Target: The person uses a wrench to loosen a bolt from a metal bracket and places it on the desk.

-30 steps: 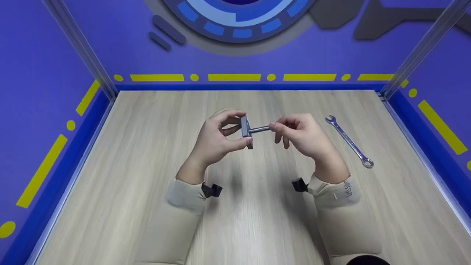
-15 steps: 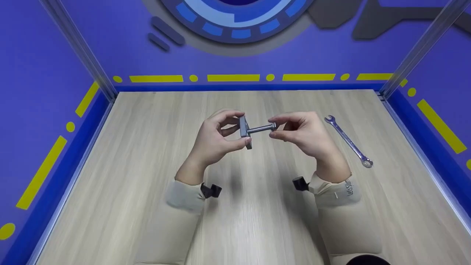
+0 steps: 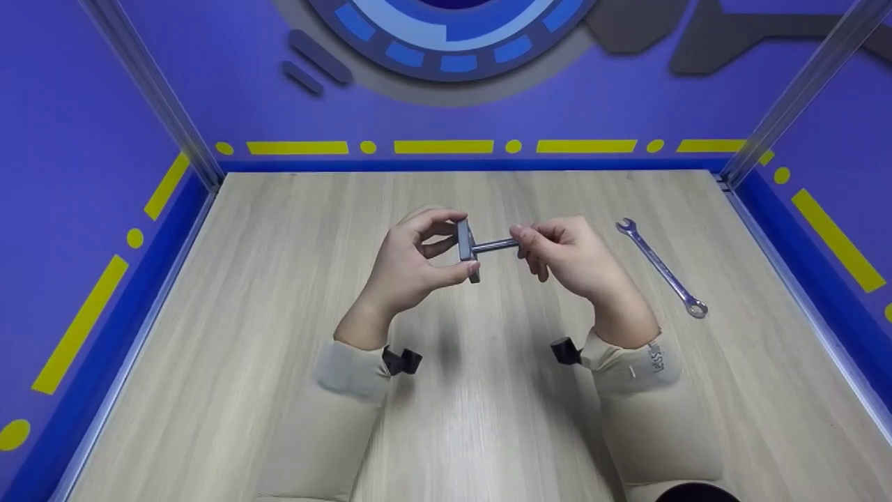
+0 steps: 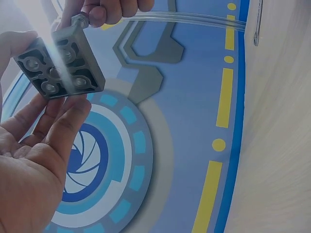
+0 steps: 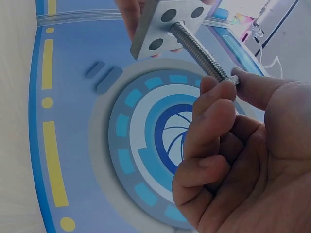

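My left hand [image 3: 411,261] holds a square grey metal plate [image 3: 465,240] by its edges, thumb below and fingers above, over the table. In the left wrist view the plate's near face [image 4: 58,73] has recesses and round holes. A threaded bolt [image 5: 199,51] stands out from the middle of the flat face, among several holes. My right hand [image 3: 568,254] pinches the bolt's outer end between thumb and curled index finger, and the fingers mostly cover the bolt head there. Its other fingers [image 5: 199,177] are curled below, apart from the plate.
A combination wrench [image 3: 662,268] lies on the wooden table [image 3: 244,314] to the right of my right hand. Blue panels [image 3: 446,122] with metal corner posts enclose the back and sides. A black round thing [image 3: 697,493] shows at the bottom edge.
Half a second ago my right fingers were spread around the bolt head; now they pinch it again, thumb rolled upward. My left hand and the plate stay nearly still.
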`<state>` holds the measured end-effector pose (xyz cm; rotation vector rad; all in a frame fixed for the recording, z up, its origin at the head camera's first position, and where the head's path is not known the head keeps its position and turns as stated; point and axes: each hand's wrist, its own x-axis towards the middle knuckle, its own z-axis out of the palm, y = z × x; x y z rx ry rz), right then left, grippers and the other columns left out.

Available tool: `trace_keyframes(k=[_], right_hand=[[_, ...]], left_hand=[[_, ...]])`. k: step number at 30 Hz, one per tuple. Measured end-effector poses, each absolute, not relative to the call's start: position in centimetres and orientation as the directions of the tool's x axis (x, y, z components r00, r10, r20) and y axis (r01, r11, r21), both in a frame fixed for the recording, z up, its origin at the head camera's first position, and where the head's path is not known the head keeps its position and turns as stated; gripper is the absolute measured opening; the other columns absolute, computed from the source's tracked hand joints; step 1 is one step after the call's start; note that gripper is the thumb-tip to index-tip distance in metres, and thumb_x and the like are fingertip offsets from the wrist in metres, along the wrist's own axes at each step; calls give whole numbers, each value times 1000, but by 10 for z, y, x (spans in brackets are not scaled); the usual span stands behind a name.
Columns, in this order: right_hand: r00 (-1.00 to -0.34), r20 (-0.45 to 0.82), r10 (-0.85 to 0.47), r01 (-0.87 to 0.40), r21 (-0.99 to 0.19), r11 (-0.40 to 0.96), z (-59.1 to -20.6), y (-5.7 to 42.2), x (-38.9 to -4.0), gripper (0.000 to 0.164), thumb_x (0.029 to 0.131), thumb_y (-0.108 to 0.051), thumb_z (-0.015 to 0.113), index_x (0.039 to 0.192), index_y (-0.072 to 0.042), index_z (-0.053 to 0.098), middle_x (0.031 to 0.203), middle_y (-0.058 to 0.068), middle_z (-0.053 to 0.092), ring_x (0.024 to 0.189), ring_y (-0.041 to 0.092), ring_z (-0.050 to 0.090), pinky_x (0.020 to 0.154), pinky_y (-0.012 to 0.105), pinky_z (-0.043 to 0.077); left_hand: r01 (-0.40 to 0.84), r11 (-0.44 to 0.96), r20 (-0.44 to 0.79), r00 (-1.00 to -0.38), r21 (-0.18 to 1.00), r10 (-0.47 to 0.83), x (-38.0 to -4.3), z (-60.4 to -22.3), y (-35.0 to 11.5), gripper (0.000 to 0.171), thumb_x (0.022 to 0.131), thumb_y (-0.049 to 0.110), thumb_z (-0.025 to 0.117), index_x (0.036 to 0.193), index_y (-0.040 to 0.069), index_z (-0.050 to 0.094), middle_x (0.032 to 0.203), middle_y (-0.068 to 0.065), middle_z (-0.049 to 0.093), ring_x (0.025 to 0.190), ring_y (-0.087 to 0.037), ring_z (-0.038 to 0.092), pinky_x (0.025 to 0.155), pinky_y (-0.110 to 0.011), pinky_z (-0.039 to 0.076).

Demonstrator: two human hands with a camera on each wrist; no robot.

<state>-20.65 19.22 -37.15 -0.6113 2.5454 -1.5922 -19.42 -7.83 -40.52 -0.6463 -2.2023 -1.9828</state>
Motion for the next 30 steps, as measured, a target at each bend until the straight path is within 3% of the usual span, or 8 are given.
trace_keyframes(k=[6,10,14,18,21,24,27,30], right_hand=[[-901,209,-380,-335,-892,305,-369,196,-206,15,106,-9,78,107,6,82,84,-2,74,66,9,62,60,20,57],[-912,231,-340,-329,-905,269,-369,197,-205,20,97,1,86,115,8,83,82,-9,76,66,6,60,57,17,52],[-910,270,-313,-356,-896,263,-370,197,-206,23,90,8,89,113,5,86,80,-14,74,64,4,57,53,16,42],[-911,267,-313,-359,-888,288,-370,198,-206,24,88,6,92,112,1,88,80,-12,74,65,4,58,54,16,44],[-917,227,-328,-333,-888,318,-370,198,-206,27,91,-2,93,117,0,87,79,-9,74,67,7,61,56,17,48],[-919,187,-346,-314,-880,357,-370,198,-206,16,102,-13,85,111,0,86,79,-5,76,67,9,62,60,20,52],[-924,149,-352,-284,-884,371,-371,196,-207,35,114,-24,71,91,0,83,72,-3,73,62,11,62,61,23,55],[-926,126,-356,-266,-885,381,-373,194,-208,52,118,-30,62,75,-3,73,61,-4,63,54,11,54,53,23,45]], left_hand=[[382,50,360,-902,923,238,-194,-404,-80,64,84,7,98,143,3,73,142,-14,69,131,-27,73,117,-30,65],[378,33,360,-902,925,238,-195,-403,-80,65,84,6,98,143,0,72,142,-15,68,131,-27,73,117,-30,64],[374,18,359,-902,927,240,-195,-404,-80,66,83,5,98,143,-1,71,142,-16,67,131,-27,73,118,-31,64],[373,24,357,-903,928,240,-195,-404,-80,65,84,5,97,143,1,72,142,-15,68,130,-27,73,118,-31,64],[373,30,356,-903,927,241,-194,-404,-80,65,84,5,97,143,2,72,142,-15,67,130,-26,73,118,-30,64],[376,23,360,-901,926,242,-194,-404,-79,65,83,4,97,143,1,72,142,-16,67,130,-27,73,118,-31,64],[380,22,363,-899,925,246,-193,-404,-78,65,83,4,97,143,0,72,142,-16,68,130,-27,73,118,-31,64],[380,31,361,-898,924,252,-192,-404,-77,65,84,4,97,144,0,72,143,-16,68,130,-27,74,118,-30,64]])
